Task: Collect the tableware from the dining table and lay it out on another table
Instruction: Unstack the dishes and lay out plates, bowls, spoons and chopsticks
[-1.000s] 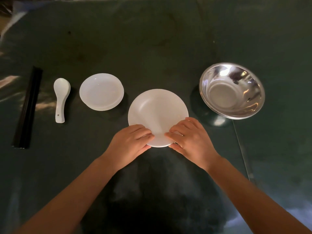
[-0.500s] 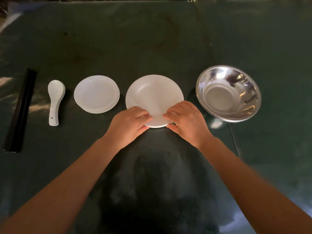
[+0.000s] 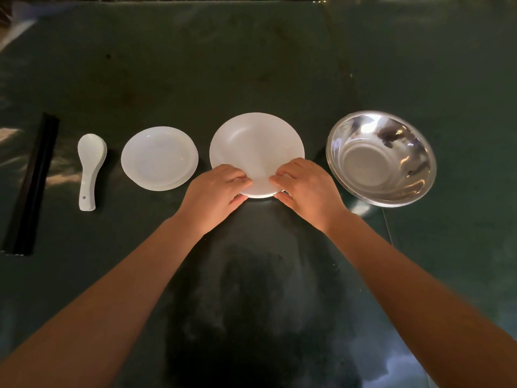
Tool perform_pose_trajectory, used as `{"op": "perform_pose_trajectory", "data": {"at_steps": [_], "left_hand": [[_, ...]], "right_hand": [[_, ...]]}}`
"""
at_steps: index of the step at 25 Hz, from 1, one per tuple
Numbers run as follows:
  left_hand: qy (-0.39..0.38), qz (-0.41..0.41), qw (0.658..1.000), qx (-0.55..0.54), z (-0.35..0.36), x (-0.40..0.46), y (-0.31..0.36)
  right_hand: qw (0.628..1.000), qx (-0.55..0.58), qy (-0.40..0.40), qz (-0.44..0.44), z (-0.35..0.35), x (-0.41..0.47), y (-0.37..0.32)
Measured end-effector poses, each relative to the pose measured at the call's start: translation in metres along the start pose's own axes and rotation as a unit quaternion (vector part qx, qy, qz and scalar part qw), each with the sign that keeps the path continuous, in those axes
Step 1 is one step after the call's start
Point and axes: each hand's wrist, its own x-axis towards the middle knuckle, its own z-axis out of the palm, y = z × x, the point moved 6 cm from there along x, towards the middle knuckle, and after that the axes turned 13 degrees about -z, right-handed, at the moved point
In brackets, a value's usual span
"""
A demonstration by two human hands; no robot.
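A white plate (image 3: 256, 144) lies in the middle of the dark green table (image 3: 251, 60). My left hand (image 3: 214, 196) grips its near-left rim and my right hand (image 3: 306, 189) grips its near-right rim, thumbs on top. Left of it sits a smaller white dish (image 3: 159, 158), then a white ceramic spoon (image 3: 89, 169), then black chopsticks (image 3: 30, 186) at the far left. A shiny steel bowl (image 3: 382, 158) stands to the right of the plate. All pieces form one row.
The glossy table top reflects light and shows a dark shadow near me. A seam in the table cover (image 3: 389, 233) runs along the right side. The table's far edge (image 3: 195, 0) is at the top of the view.
Both hands have slid the white plate away from me, into line between the small dish and the steel bowl. The other pieces have not moved.
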Motion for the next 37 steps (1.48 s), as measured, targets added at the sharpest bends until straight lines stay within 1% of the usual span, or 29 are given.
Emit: {"op": "perform_pose_trajectory", "data": {"at_steps": [3, 6, 9, 10, 11, 12, 13, 14, 15, 16, 17, 19, 20, 21, 22, 23, 28, 33, 35, 37], "left_hand": [[-0.002, 0.000, 1.000, -0.001, 0.001, -0.002, 0.000], [-0.009, -0.010, 1.000, -0.002, -0.001, -0.003, 0.006], [0.007, -0.023, 1.000, -0.003, -0.016, -0.014, 0.006], [0.027, -0.036, 0.999, -0.006, -0.025, -0.022, 0.002], [0.057, -0.066, 0.996, -0.022, -0.036, -0.031, -0.006], [0.093, -0.126, 0.986, -0.059, -0.048, -0.042, -0.018], [0.129, -0.214, 0.961, -0.119, -0.062, -0.056, -0.038], [0.164, -0.310, 0.916, -0.195, -0.073, -0.071, -0.060], [0.190, -0.395, 0.858, -0.269, -0.078, -0.085, -0.083], [0.197, -0.465, 0.802, -0.319, -0.080, -0.095, -0.105], [0.180, -0.516, 0.764, -0.342, -0.078, -0.100, -0.122], [0.092, -0.570, 0.719, -0.387, -0.067, -0.096, -0.148], [0.049, -0.588, 0.682, -0.432, -0.060, -0.089, -0.153], [0.013, -0.605, 0.639, -0.474, -0.053, -0.083, -0.156], [-0.009, -0.617, 0.605, -0.503, -0.049, -0.077, -0.156], [-0.016, -0.622, 0.590, -0.514, -0.047, -0.072, -0.158], [0.017, -0.610, 0.599, -0.519, -0.045, -0.065, -0.172], [0.037, -0.602, 0.598, -0.527, -0.048, -0.067, -0.185], [0.034, -0.597, 0.604, -0.527, -0.050, -0.064, -0.187], [0.023, -0.588, 0.607, -0.534, -0.050, -0.062, -0.187]], "right_hand": [[1.000, -0.007, 0.023, -0.006, 0.000, -0.002, -0.005], [0.998, -0.050, 0.035, -0.007, 0.000, -0.004, -0.012], [0.999, -0.025, 0.025, 0.010, -0.006, 0.001, -0.016], [0.999, -0.003, 0.026, 0.032, -0.010, 0.006, -0.018], [0.997, 0.025, 0.034, 0.062, -0.015, 0.012, -0.021], [0.992, 0.067, 0.050, 0.099, -0.019, 0.019, -0.024], [0.980, 0.124, 0.070, 0.138, -0.022, 0.029, -0.030], [0.961, 0.191, 0.091, 0.179, -0.023, 0.040, -0.035], [0.937, 0.254, 0.103, 0.215, -0.021, 0.052, -0.041], [0.915, 0.303, 0.101, 0.247, -0.016, 0.065, -0.046], [0.892, 0.345, 0.085, 0.279, -0.008, 0.077, -0.050], [0.844, 0.417, 0.043, 0.334, 0.011, 0.096, -0.059], [0.827, 0.433, 0.028, 0.358, 0.019, 0.103, -0.063], [0.817, 0.436, 0.023, 0.377, 0.025, 0.108, -0.066], [0.814, 0.430, 0.025, 0.389, 0.029, 0.111, -0.068], [0.816, 0.421, 0.031, 0.395, 0.033, 0.115, -0.069], [0.832, 0.380, 0.047, 0.402, 0.041, 0.124, -0.068], [0.817, 0.411, 0.044, 0.402, 0.046, 0.137, -0.068], [0.817, 0.408, 0.040, 0.406, 0.046, 0.141, -0.066], [0.814, 0.415, 0.020, 0.407, 0.044, 0.142, -0.066]]}}
